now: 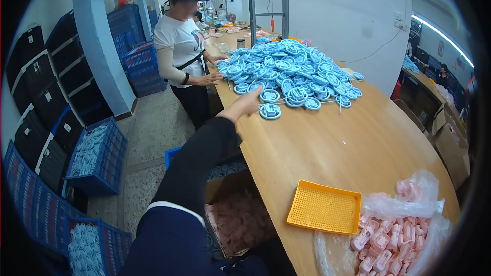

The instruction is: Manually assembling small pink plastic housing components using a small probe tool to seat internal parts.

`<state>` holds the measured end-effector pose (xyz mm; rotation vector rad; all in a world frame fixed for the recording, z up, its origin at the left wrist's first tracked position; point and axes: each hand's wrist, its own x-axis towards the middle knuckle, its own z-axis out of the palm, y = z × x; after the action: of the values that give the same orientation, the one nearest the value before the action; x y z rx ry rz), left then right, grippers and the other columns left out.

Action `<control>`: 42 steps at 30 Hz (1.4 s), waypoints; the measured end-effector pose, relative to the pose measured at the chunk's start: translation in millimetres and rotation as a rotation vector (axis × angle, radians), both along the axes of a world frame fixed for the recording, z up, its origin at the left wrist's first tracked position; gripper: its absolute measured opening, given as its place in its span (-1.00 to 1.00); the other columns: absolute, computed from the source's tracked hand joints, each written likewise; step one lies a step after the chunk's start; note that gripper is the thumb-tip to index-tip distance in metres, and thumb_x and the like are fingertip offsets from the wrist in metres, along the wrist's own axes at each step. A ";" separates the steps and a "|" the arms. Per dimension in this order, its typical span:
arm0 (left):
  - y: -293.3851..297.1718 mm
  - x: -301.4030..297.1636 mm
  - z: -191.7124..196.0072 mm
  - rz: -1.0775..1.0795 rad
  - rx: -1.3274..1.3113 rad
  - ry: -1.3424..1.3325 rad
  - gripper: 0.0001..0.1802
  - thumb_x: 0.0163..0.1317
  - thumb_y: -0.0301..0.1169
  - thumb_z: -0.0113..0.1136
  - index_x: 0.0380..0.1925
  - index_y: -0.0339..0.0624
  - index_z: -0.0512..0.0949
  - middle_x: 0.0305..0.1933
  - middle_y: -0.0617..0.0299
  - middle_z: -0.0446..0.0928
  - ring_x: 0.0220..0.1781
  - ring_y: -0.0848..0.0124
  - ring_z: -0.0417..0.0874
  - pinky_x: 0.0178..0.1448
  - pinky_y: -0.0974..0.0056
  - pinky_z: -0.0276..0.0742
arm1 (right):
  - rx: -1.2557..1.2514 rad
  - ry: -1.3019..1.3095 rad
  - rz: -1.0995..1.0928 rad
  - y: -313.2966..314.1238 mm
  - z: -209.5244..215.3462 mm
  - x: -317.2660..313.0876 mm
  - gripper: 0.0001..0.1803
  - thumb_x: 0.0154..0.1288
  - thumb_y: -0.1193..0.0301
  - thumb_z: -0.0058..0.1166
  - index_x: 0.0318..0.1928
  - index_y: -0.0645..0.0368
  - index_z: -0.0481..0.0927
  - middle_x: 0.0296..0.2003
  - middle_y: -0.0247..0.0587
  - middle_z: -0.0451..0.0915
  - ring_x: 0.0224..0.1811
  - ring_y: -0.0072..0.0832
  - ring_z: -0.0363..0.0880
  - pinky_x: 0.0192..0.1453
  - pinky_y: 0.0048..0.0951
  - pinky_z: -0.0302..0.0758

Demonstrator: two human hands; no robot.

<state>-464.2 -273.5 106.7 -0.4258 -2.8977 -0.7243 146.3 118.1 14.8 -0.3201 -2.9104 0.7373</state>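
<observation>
My left hand (248, 104) reaches out over the table's left side, at the near edge of a big heap of light blue round plastic parts (286, 69). One finger stretches up toward the heap, and the others are partly hidden; nothing shows held in the hand. Just right of it lies a single blue round part (270, 111) with a thin stem. My right hand is out of view. Across the corner, a co-worker in a white shirt has a hand (208, 79) at the heap's left edge and the other close behind it.
On the wooden table (327, 148) a yellow perforated tray (325, 207) lies near a clear bag of pink plastic parts (391, 243). Below the table edge stands a box of pink parts (240, 220). Blue crates (102, 161) of parts line the floor at left; a metal ladder (269, 15) rises behind the heap.
</observation>
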 end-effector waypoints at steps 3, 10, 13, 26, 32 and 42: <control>82.2 -4.2 48.5 0.020 0.013 -0.072 -0.02 -0.01 -0.67 0.00 0.48 0.09 -0.02 -0.37 -0.08 0.60 -0.61 0.21 0.59 -0.58 0.15 0.52 | -0.015 -0.013 -0.030 -2.9 -0.3 3.0 -0.52 0.22 0.47 0.14 0.16 0.34 0.44 0.13 0.20 0.44 0.23 0.08 0.35 0.35 -0.11 0.26; 94.4 27.2 48.8 0.026 -0.077 -0.330 -0.07 0.11 -0.47 0.05 0.48 -0.08 -0.15 -0.37 0.00 0.60 -0.56 0.26 0.63 -0.55 0.17 0.51 | -0.015 0.046 0.011 -1.9 0.9 6.7 -0.49 0.20 0.49 0.14 0.18 0.34 0.43 0.15 0.20 0.43 0.25 0.07 0.34 0.37 -0.12 0.25; 30.1 -5.0 31.3 0.294 -0.098 -0.135 0.04 0.06 -0.41 0.12 0.46 -0.25 -0.29 -0.12 -0.16 0.62 -0.23 0.11 0.71 -0.14 0.11 0.61 | -0.035 0.067 0.028 3.0 -0.6 11.3 -0.48 0.21 0.51 0.14 0.20 0.33 0.41 0.16 0.20 0.42 0.26 0.07 0.34 0.38 -0.13 0.25; 35.7 -21.0 36.7 0.153 -0.154 -0.244 -0.08 0.08 -0.28 0.19 0.39 -0.39 -0.01 0.06 -0.24 0.55 -0.08 0.07 0.70 -0.04 0.06 0.61 | -0.059 0.082 -0.038 0.0 4.0 11.6 -0.48 0.22 0.53 0.13 0.22 0.30 0.41 0.16 0.20 0.43 0.27 0.04 0.34 0.37 -0.14 0.24; 133.1 93.3 -16.9 -0.189 -0.203 -0.178 -0.04 0.08 -0.18 0.27 0.42 -0.31 0.04 0.14 -0.24 0.49 0.16 0.08 0.56 0.12 0.13 0.50 | -0.168 0.084 -0.093 -0.9 13.9 24.7 -0.49 0.22 0.53 0.12 0.21 0.29 0.42 0.16 0.17 0.44 0.27 0.02 0.36 0.37 -0.13 0.26; 207.7 274.0 -53.2 -0.691 0.060 0.204 -0.39 0.14 -0.39 0.26 0.23 -0.19 0.39 0.22 -0.07 0.42 0.26 -0.03 0.41 0.34 0.05 0.30 | -0.024 0.276 -0.290 50.9 25.9 23.7 -0.56 0.07 0.56 0.16 0.04 0.32 0.52 0.07 0.06 0.50 0.20 0.02 0.41 0.30 -0.12 0.32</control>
<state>-190.2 -65.7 53.5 -1.4324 -2.5038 -0.7769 170.0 169.0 40.7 -0.5780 -2.5271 0.7059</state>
